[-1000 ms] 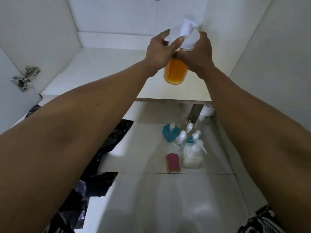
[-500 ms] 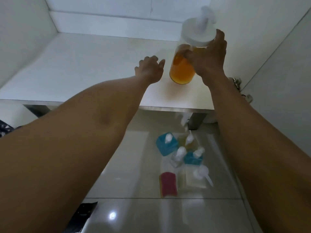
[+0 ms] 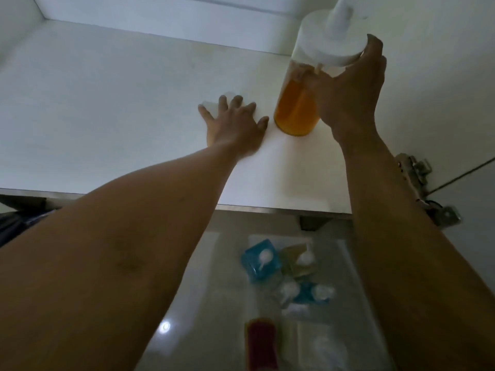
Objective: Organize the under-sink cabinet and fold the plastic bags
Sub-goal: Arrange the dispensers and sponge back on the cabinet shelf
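A tall clear pump bottle [image 3: 296, 108] of orange liquid with a wide white cap stands on the white cabinet floor [image 3: 120, 103] near the right wall. My right hand [image 3: 351, 92] grips its upper part just under the cap. My left hand [image 3: 235, 124] lies flat with spread fingers on the cabinet floor, just left of the bottle's base, partly over a small pale patch that I cannot identify. No plastic bags are clearly visible apart from dark material at the far left edge [image 3: 16, 223].
On the tiled floor in front of the cabinet stand several small pump bottles, blue [image 3: 259, 259] and clear [image 3: 300, 261], plus a red sponge [image 3: 261, 341] and a white bottle [image 3: 325, 349]. A metal door hinge [image 3: 417, 178] sits on the right wall.
My left hand let go of the bottle top and dropped flat onto the cabinet floor. The bottle came down to stand on the floor, held by my right hand alone.
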A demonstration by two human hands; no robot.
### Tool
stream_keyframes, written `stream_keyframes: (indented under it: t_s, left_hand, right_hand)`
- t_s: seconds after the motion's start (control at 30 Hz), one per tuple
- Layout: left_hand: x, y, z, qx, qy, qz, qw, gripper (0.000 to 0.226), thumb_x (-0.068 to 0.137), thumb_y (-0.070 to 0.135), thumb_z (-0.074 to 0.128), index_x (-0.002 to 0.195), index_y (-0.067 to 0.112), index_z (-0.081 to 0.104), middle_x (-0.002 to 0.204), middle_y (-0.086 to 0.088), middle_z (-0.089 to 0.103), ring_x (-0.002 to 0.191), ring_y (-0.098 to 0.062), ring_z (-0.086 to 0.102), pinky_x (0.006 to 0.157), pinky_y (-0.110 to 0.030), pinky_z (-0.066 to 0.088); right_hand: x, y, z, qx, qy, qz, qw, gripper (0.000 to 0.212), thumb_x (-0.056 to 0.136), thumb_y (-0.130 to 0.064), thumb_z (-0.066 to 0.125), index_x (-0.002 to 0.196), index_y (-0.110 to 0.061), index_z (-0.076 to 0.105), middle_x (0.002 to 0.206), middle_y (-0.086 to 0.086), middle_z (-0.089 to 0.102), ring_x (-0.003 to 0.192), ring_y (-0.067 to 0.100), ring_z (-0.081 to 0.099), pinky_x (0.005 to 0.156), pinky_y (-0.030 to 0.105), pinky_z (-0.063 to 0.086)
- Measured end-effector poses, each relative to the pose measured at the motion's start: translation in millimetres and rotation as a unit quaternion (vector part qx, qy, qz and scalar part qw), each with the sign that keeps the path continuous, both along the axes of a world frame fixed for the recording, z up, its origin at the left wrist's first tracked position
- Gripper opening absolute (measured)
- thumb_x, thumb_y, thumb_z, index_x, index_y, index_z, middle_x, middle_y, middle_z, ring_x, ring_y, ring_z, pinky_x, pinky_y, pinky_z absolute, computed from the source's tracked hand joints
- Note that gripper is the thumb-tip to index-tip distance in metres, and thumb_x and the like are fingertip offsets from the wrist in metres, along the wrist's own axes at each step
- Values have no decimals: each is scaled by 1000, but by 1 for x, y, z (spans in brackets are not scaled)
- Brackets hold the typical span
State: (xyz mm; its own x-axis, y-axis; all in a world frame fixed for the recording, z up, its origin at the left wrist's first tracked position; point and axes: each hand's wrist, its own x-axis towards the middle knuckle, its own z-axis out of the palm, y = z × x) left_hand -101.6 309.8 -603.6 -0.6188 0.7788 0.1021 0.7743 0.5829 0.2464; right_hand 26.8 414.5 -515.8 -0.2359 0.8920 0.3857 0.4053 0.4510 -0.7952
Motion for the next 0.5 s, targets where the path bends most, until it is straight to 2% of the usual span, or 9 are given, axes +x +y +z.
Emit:
stream_keyframes:
  t_s: [0.03,0.13,0.17,0.3,0.4,0.5]
  left_hand:
    - [0,0,-1,-3,4,1,1000,58,100,61,26,148,32,42,162,-2,29,153,-29,11,114,-73,2]
    - [-1,4,-1,-13,3,7,1000,58,99,62,24,149,34,38,163,0,24,153,-28,8,114,-72,2]
    - [-1,4,-1,-14,2,8,1000,59,99,62,23,150,35,37,164,0,23,153,-28,7,114,-72,1]
    - [0,4,-1,-17,2,12,1000,57,100,61,22,149,36,36,164,0,22,153,-28,5,114,-71,1]
    - [1,3,0,-20,1,12,1000,56,100,60,21,148,36,37,164,0,21,153,-28,5,115,-70,0]
    - [1,3,-1,-18,-2,12,1000,57,100,60,20,149,36,36,164,-1,20,153,-28,4,115,-70,-1]
  right_hand:
    - [-3,5,0,3,-5,9,1000,120,43,-68,83,142,-18,36,117,-7,43,105,7,49,79,10,44]
    - [-17,28,13,21,-29,19,999,116,51,-63,87,144,-16,36,122,-6,44,104,4,44,69,-1,36]
    - [-22,35,18,21,-32,14,999,114,55,-60,87,144,-15,35,126,-4,45,105,4,44,72,0,36]
    - [-39,68,32,-8,-54,-20,998,113,63,-52,87,149,-11,26,138,3,41,121,14,49,100,21,47]
    - [-50,89,38,-29,-72,-43,996,114,65,-50,86,151,-11,22,141,5,37,129,19,49,103,33,50]
    - [-57,102,36,-37,-77,-71,994,111,67,-46,86,151,-12,21,143,7,35,130,22,47,102,33,50]
